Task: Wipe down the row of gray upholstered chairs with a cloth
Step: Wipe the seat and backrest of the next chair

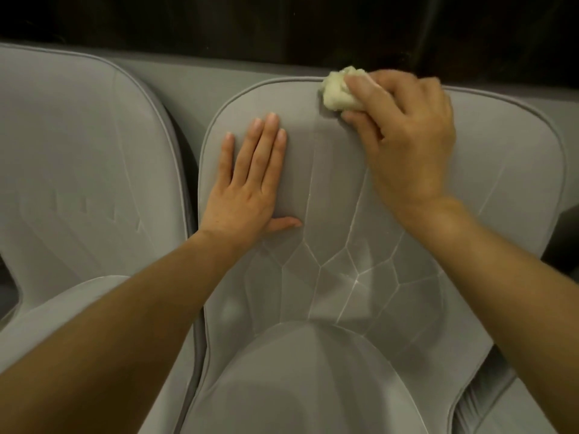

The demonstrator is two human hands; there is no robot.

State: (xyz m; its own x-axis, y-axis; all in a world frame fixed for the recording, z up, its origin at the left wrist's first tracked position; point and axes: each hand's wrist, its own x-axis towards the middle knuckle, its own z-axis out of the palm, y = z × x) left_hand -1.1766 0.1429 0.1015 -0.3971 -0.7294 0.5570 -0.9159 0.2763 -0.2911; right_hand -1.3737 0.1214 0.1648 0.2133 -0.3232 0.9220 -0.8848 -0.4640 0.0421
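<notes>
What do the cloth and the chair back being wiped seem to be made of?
Cloth: pale yellowish, nubby, bunched in the right hand; likely terry or microfiber. Chair back: gray matte upholstery over padding, with piped edge and stitched seams; fabric or faux suede, hard to tell which.

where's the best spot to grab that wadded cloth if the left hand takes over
Probably the bulging end of the cloth sticking out left of the right hand, coming from the left: its fingers cover the other side.

Seating hall, row of gray upholstered chairs [338, 189], dark wall [219, 20] behind
</notes>
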